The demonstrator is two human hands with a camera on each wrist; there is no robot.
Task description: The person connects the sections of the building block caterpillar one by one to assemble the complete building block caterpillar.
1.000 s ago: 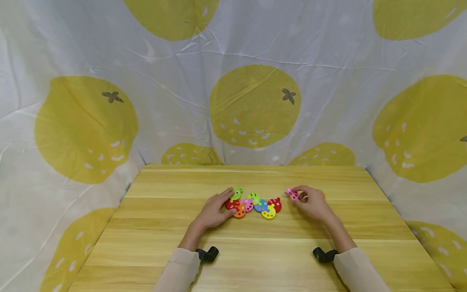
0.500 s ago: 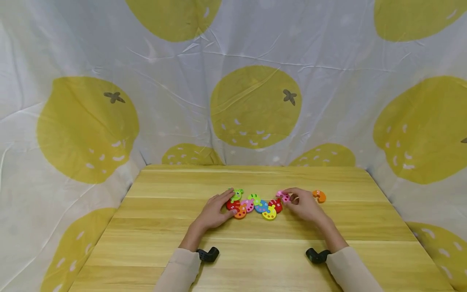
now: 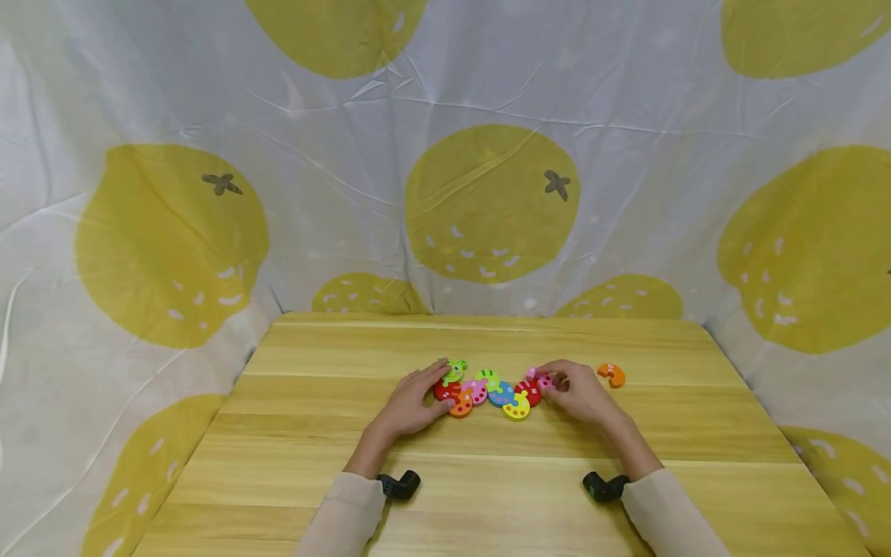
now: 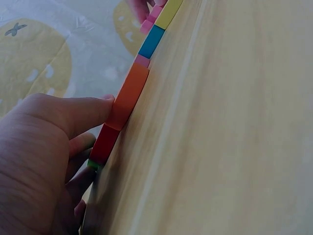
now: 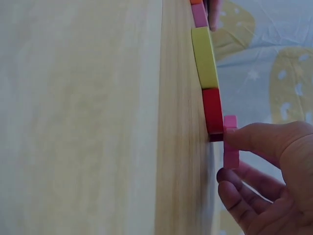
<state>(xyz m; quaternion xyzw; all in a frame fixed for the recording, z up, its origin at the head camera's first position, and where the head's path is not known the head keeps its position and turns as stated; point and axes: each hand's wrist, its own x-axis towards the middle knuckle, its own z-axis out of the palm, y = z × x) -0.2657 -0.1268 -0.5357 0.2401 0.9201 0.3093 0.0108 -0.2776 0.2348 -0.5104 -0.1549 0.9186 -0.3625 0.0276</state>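
Wooden caterpillar puzzle pieces form a zigzag row on the table, from the green head (image 3: 454, 371) to the red piece numbered 8 (image 3: 527, 392). My left hand (image 3: 412, 398) rests at the row's left end, its extended fingers beside the head. Its thumb touches the orange piece (image 4: 128, 100) in the left wrist view. My right hand (image 3: 581, 391) pinches a pink puzzle piece (image 5: 231, 155) between thumb and fingers. That piece overlaps the red piece in the head view; the right wrist view shows it above the red piece's level, right at its end.
An orange piece numbered 10 (image 3: 612, 375) lies loose to the right of my right hand. The yellow piece (image 3: 517, 407) is the row's nearest part. A lemon-print cloth (image 3: 490, 201) hangs behind the wooden table (image 3: 487, 495).
My right hand has brought the pink piece leftward to the red end of the row, uncovering the orange 10. My left hand has stayed in place.
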